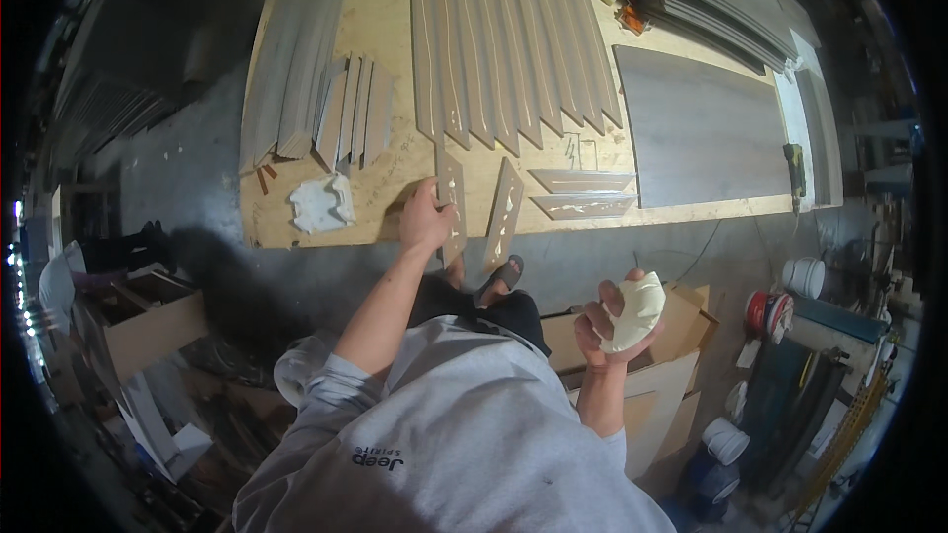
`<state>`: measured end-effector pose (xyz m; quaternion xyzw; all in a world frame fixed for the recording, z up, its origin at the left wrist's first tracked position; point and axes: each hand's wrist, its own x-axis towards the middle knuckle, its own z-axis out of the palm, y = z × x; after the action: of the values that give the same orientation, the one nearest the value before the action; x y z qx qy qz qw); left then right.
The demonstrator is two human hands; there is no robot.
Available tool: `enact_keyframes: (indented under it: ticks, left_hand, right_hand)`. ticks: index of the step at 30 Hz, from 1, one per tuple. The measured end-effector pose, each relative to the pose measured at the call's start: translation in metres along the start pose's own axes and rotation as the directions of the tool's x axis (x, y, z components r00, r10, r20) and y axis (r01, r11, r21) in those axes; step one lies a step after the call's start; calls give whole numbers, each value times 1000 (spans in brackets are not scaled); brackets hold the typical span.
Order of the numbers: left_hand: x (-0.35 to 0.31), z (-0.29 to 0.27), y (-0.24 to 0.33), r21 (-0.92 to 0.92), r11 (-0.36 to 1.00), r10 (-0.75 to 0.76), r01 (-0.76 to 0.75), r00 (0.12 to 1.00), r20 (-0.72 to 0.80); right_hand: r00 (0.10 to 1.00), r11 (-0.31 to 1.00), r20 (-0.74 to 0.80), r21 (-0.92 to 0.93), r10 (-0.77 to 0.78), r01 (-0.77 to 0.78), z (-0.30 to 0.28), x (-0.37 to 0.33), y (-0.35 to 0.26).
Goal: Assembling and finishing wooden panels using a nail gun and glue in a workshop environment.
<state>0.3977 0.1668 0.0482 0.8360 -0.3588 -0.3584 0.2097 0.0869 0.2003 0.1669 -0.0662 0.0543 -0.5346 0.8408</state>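
Observation:
My left hand [425, 222] grips the left edge of a narrow grey-brown wooden strip [451, 173] with angled ends and blobs of cream glue along it. The strip juts over the table's front edge. My right hand [591, 331], held off the table at the right, is closed around a soft cream-coloured bag [637, 311]. Close by lies a second glue-dabbed strip [505, 207], tilted and apart from the first. Two short mitred pieces [583, 205] with glue lines rest to its right. Behind them, several long strips [509, 39] lie side by side, each carrying a glue line.
Grey boards [296, 59] and shorter pieces [357, 109] are stacked on the left of the wooden table [395, 199], near a crumpled white plastic piece [321, 203]. A wide grey panel [701, 128], stacked boards [716, 0] and a drill [794, 168] are right. Cardboard [681, 365] stands beside me.

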Motion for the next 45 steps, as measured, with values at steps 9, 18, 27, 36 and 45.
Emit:
enact_keyframes:
  ticks: [9, 18, 27, 36, 45]
  left_hand:
    - [14, 0, -23, -306, 951, 72, -51, 996, 59]
    - [20, -9, -1, -69, 996, 62, -60, 997, 35]
    - [22, -18, -16, -538, 828, -45, 155, 976, 212]
    - [66, -31, 2, -424, 881, -104, 209, 961, 256]
    - [68, -32, 4, -428, 857, -199, 287, 950, 240]
  right_hand:
    - [999, 999, -19, 4, -39, 39, -7, 7, 9]
    - [999, 999, -33, -41, -17, 16, 0, 30, 22]
    - [944, 942, -328, -301, 43, -147, 10, 60, 39]
    - [803, 161, -426, -904, -417, -396, -59, 146, 108]
    - [906, -231, -171, -933, -386, -275, -70, 193, 145]
